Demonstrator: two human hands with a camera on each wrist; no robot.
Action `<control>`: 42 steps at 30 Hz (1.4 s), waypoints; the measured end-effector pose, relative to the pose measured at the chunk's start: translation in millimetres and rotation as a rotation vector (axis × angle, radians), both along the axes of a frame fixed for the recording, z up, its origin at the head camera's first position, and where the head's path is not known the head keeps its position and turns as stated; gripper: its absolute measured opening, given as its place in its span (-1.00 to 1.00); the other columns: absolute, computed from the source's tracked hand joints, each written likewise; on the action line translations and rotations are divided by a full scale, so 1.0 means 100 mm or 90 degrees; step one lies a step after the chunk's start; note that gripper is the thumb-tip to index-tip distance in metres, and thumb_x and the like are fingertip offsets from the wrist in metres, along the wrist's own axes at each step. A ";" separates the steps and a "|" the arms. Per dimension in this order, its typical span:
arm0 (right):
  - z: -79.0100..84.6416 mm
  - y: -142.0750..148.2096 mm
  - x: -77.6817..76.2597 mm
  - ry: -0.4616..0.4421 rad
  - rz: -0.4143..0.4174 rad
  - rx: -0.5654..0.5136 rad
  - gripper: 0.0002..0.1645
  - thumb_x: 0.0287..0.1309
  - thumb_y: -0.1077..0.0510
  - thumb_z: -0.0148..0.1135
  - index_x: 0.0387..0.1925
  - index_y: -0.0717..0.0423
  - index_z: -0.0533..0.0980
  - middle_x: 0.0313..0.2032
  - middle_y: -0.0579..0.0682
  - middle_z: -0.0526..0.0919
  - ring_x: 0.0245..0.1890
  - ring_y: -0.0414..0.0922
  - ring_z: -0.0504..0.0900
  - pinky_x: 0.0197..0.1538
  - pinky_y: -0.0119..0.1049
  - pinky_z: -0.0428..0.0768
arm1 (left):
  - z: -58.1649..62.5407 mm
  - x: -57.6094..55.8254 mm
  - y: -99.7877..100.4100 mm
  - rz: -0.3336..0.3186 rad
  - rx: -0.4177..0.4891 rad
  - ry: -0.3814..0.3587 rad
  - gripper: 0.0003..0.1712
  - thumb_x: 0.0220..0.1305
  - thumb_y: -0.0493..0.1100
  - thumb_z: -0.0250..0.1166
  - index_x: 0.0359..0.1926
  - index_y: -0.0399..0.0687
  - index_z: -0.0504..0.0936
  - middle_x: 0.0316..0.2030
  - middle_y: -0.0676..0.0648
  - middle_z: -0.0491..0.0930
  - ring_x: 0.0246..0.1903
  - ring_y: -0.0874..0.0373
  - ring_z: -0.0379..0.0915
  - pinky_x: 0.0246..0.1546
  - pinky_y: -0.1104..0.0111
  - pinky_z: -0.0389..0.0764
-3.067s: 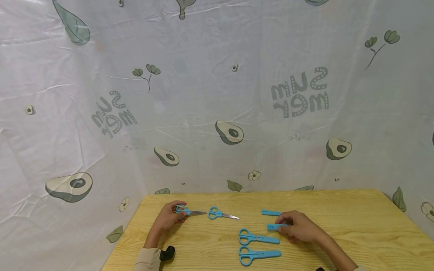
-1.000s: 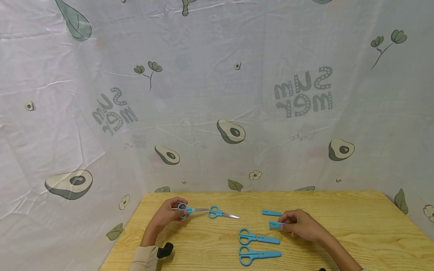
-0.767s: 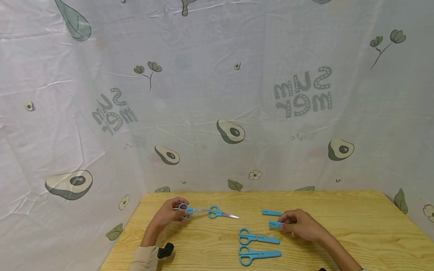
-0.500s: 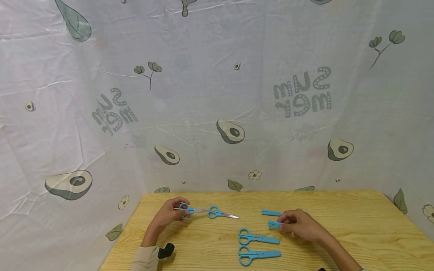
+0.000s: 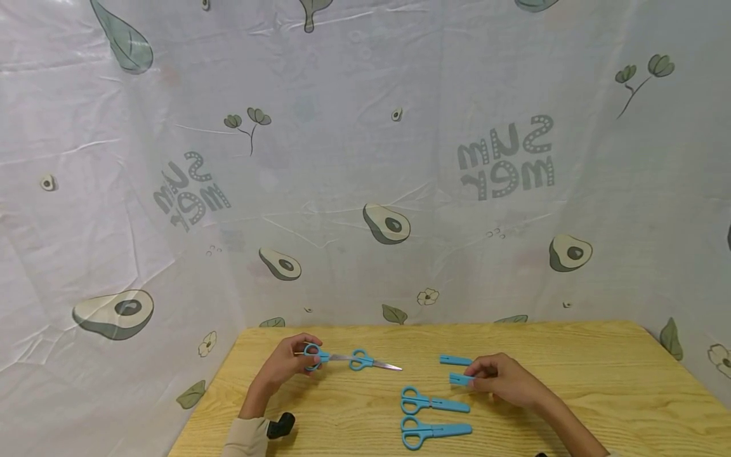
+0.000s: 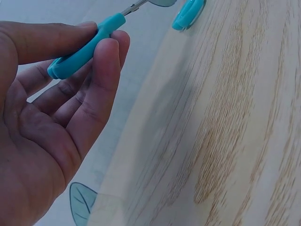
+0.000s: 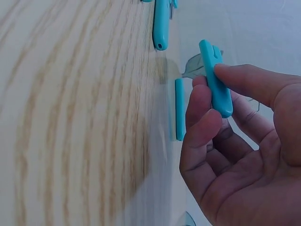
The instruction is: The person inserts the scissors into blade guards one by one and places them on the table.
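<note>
My left hand (image 5: 287, 363) pinches a pair of scissors (image 6: 87, 52) by its light blue handles, thumb on one side and fingers on the other. Its bare metal blades point right and overlap the handles of a second, uncovered pair of scissors (image 5: 362, 360) in the head view. Between thumb and fingers, my right hand (image 5: 502, 381) holds a blue blade cover (image 7: 216, 80), its slotted end pointing left in the head view. Just behind it, another blue blade cover (image 5: 455, 360) lies on the table.
Two pairs of scissors with covered blades (image 5: 435, 404) lie one in front of the other on the wooden table (image 5: 342, 431), front of middle. A pale patterned sheet (image 5: 320, 190) hangs behind and beside the table.
My left hand has shifted slightly right with its scissors, so the blades now reach the second pair's handles. My right hand has stayed nearly in place with the blade cover.
</note>
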State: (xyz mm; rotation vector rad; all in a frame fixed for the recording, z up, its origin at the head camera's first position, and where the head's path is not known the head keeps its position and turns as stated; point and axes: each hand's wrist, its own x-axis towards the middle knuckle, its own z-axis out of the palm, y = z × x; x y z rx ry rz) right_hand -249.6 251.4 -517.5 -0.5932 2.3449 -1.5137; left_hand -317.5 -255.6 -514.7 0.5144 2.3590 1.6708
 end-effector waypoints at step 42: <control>0.06 0.03 0.04 -0.027 -0.010 -0.057 -0.61 0.55 0.20 0.23 0.20 0.45 0.59 -0.26 0.06 0.76 -0.41 -0.18 0.60 -0.46 -0.33 0.49 | 0.11 0.09 0.31 -0.042 0.026 -0.010 -0.53 0.47 -0.31 0.35 0.29 -0.47 0.52 -0.16 -0.09 0.68 -0.11 -0.27 0.79 -0.15 0.07 0.87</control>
